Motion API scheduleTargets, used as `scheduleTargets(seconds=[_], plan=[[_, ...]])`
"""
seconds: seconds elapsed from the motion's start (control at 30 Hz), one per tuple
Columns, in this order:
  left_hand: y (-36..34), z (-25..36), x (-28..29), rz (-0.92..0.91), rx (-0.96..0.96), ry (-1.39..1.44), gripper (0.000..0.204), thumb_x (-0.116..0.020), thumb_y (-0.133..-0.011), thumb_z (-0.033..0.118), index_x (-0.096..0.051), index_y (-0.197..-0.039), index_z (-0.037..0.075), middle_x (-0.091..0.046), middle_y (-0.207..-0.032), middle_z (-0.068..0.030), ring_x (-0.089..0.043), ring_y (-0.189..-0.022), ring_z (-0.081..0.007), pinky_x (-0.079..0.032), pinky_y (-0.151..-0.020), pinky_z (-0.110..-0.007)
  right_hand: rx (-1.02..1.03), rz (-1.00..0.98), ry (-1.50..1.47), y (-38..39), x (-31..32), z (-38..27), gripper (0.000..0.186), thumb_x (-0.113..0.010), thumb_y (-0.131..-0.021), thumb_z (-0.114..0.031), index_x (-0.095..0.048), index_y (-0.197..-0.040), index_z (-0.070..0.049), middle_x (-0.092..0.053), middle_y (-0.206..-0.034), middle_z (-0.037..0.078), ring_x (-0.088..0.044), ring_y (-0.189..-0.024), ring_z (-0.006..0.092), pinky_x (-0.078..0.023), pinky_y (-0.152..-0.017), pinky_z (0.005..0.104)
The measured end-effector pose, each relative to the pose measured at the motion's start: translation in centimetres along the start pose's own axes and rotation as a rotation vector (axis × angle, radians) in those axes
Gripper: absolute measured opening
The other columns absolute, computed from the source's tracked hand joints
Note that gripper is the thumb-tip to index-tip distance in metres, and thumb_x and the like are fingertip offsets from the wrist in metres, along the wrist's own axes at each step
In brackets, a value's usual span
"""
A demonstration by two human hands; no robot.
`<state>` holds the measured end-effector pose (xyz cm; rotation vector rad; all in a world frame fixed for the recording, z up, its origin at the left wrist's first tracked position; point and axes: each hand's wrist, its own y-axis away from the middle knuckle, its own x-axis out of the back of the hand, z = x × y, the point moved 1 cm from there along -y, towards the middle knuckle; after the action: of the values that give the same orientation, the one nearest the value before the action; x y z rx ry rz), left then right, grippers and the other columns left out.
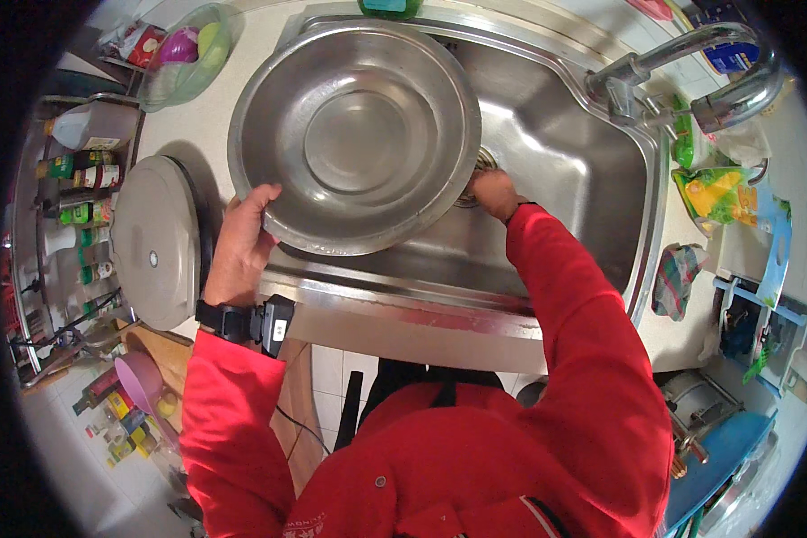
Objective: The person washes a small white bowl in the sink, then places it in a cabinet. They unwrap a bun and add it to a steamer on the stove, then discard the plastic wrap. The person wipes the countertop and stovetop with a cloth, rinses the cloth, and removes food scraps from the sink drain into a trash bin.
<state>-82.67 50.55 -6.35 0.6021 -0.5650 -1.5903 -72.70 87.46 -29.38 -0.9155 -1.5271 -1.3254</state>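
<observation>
A wide, round stainless steel basin (pixel 368 202) is tilted over the left part of the steel sink (pixel 560 184). My left hand (pixel 242 242) is closed on its lower left rim, with the thumb over the edge. Water drops cling to the metal, and nothing lies inside the basin. Down in the sink, just right of the basin's rim, my right hand (pixel 495 193) is closed at the drain. Beside its fingers shows a coiled, brownish metallic thing (pixel 484 161), partly covered by hand and basin; its kind is unclear.
A chrome faucet (pixel 681 76) arches over the sink's right back corner. A round beige lid (pixel 155 242) stands left of the basin. A green translucent bowl (pixel 193 67) sits at the back left. A folded checked cloth (pixel 679 281) and a yellow-green pouch (pixel 717 193) lie at the right.
</observation>
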Motion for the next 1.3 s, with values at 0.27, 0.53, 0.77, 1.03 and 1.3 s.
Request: scheduleTargets(seconds=[0.27, 0.53, 0.77, 1.03, 1.3], plan=[[0.1, 0.0, -0.1, -0.018, 0.021, 0.067, 0.020, -0.065, -0.079, 0.016, -0.061, -0.094, 0.003, -0.064, -0.093, -0.0062, -0.061, -0.084, -0.0195, -0.048, -0.077, -0.034, 0.080, 0.210, -0.261, 0.4, 2.0, -1.2, 0.024, -0.051, -0.082, -0.020, -0.070, -0.096, -0.015, -0.064, -0.104, 0.011, -0.066, -0.075, 0.0282, -0.051, -0.061, 0.0436], [0.2, 0.0, -0.3, 0.027, 0.005, 0.044, 0.018, -0.064, -0.080, 0.015, -0.062, -0.093, 0.004, -0.064, -0.093, -0.0059, -0.061, -0.082, -0.0190, -0.049, -0.075, -0.033, 0.082, 0.056, -0.104, -1.7, -0.6, -1.6, 0.026, -0.052, -0.083, -0.025, -0.067, -0.099, -0.009, -0.066, -0.094, 0.011, -0.065, -0.077, 0.0290, -0.050, -0.061, 0.0430], [0.3, 0.1, -1.0, -0.002, -0.023, 0.092, 0.021, -0.063, -0.080, 0.013, -0.060, -0.097, 0.001, -0.063, -0.090, -0.0068, -0.061, -0.081, -0.0177, -0.051, -0.073, -0.033, 0.039, 0.189, -0.334, -2.7, 0.5, -0.8, 0.027, -0.055, -0.081, -0.027, -0.066, -0.100, -0.012, -0.066, -0.097, 0.014, -0.065, -0.081, 0.0310, -0.050, -0.068, 0.0419], [0.9, 0.1, -1.9, 0.024, -0.085, 0.134, 0.030, -0.058, -0.081, 0.010, -0.054, -0.106, -0.006, -0.063, -0.088, -0.0107, -0.064, -0.068, -0.0175, -0.056, -0.058, -0.028, 0.081, 0.240, -0.345, -3.4, 0.4, 0.8, 0.035, -0.053, -0.084, -0.035, -0.063, -0.110, -0.015, -0.064, -0.109, 0.012, -0.061, -0.097, 0.0323, -0.049, -0.079, 0.0408], [1.1, 0.1, -2.6, -0.008, -0.074, 0.215, 0.023, -0.057, -0.084, 0.013, -0.059, -0.103, -0.001, -0.065, -0.087, -0.0085, -0.065, -0.071, -0.0139, -0.055, -0.056, -0.025, -0.045, 0.242, -0.656, 0.2, 2.1, -0.5, 0.047, -0.063, -0.080, -0.031, -0.055, -0.124, -0.015, -0.056, -0.125, 0.010, -0.051, -0.115, 0.0282, -0.040, -0.094, 0.0374]])
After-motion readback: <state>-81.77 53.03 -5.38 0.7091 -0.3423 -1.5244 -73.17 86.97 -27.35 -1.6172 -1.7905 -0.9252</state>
